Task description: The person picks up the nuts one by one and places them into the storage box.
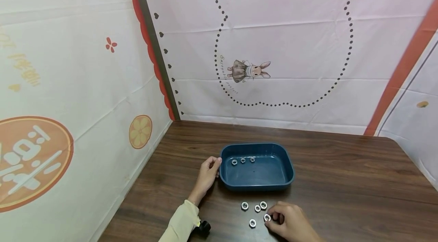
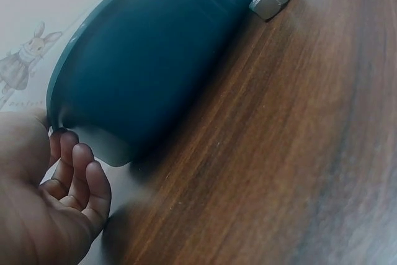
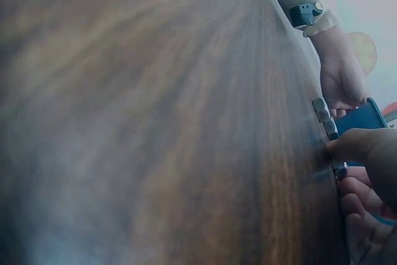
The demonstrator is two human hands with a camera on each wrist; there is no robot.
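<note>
A dark blue plastic tray [image 1: 256,187] lies on the wooden table, with three metal hex nuts [image 1: 243,160] inside near its back left. My left hand [image 1: 206,175] grips the tray's left end, thumb at the rim and fingers curled against the outer wall, as the left wrist view [image 2: 62,184] also shows. In front of the tray, my right hand [image 1: 291,221] pinches a hex nut [image 1: 267,217] between thumb and forefinger, low at the tabletop. Other loose nuts lie just left of it, among them one nut [image 1: 252,223] nearest the front and another nut [image 1: 244,206] farther left.
The brown wood-grain table [image 1: 342,181] extends to the right of the tray. A printed white cloth [image 1: 291,44] hangs behind it, and another cloth [image 1: 85,82] runs along the left side. A small black device [image 1: 204,227] shows by the left sleeve.
</note>
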